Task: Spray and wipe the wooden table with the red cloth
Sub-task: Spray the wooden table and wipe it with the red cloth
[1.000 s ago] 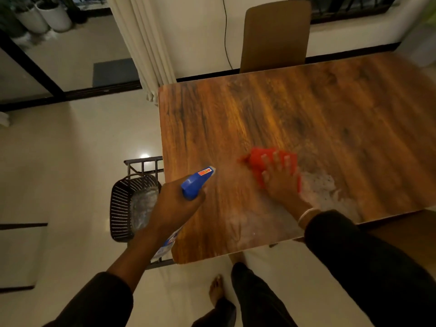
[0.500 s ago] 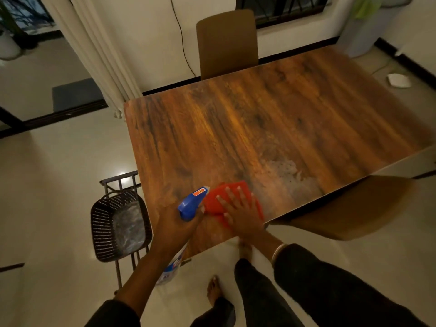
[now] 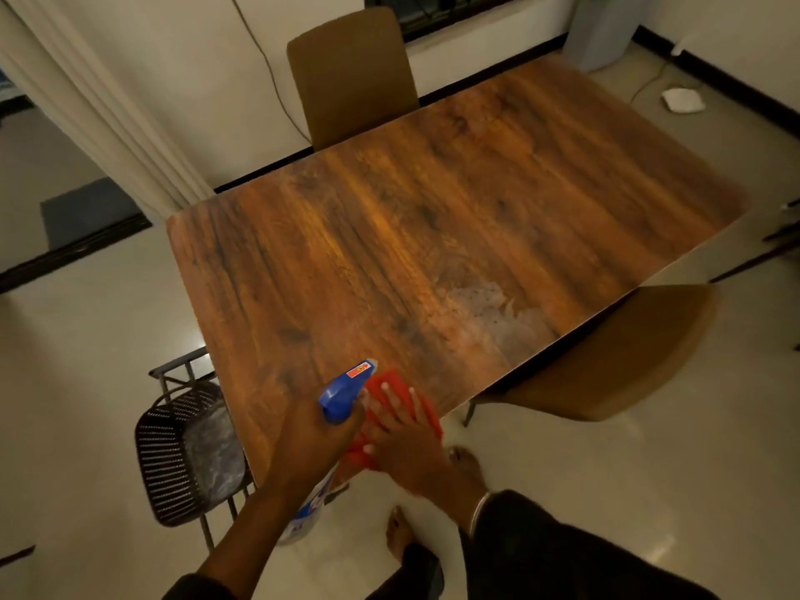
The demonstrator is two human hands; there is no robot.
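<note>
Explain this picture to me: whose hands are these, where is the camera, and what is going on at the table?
There is no machine here. A person wears one wide camera on the head, looking forward and down, so you see their own arms, legs and bare feet. The left hand grips a spray bottle with a blue head. The right hand lies with straight fingers on a red cloth, pressing it at the near corner of the table. A pale wet patch shows on the wood near the edge to the right. Around the table stand two brown chairs, one at the far side, one at the right. A dark basket sits on a rack to the left.
</note>
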